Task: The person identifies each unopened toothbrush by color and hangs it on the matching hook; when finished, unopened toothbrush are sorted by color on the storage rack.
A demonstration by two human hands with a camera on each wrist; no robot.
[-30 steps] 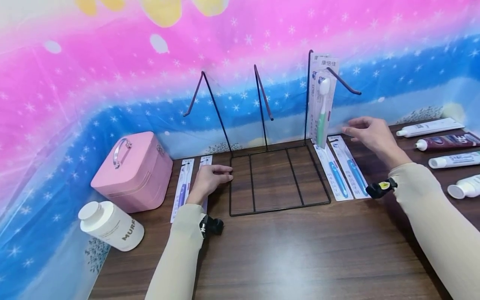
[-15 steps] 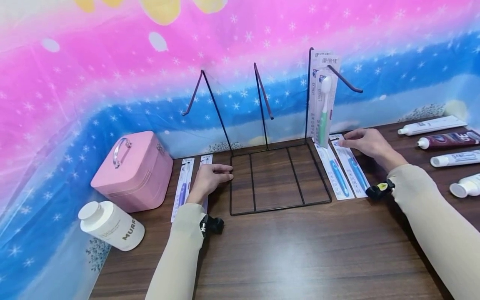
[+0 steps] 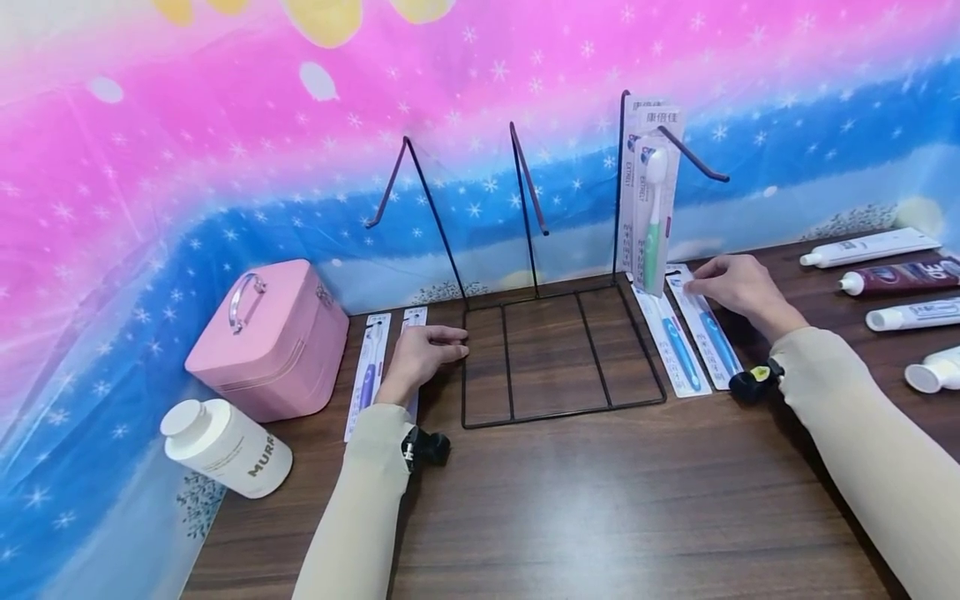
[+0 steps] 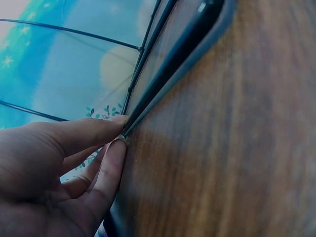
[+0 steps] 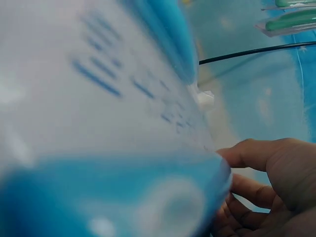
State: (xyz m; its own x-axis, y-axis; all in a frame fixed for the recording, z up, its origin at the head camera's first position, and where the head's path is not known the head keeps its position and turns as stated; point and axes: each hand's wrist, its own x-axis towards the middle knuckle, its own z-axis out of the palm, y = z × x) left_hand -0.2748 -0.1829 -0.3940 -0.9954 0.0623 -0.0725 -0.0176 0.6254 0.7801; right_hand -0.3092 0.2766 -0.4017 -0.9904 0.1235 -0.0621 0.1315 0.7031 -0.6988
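Observation:
A black wire rack with three hooks stands on the brown table. My left hand lies at the rack's left side. In the left wrist view its thumb and forefinger meet on the base wire. A green toothbrush pack hangs on the right hook. Two blue toothbrush packs lie flat right of the rack. My right hand pinches the top end of the outer blue pack. That pack fills the right wrist view, blurred, with the fingers at its far end.
Two purple toothbrush packs lie partly under my left forearm. A pink case and a white bottle on its side sit at the left. Several toothpaste tubes lie at the far right. A printed cloth backs the table.
My right hand came down from beside the hanging green pack onto the top end of the outer blue pack. The left hand and the rack have stayed put.

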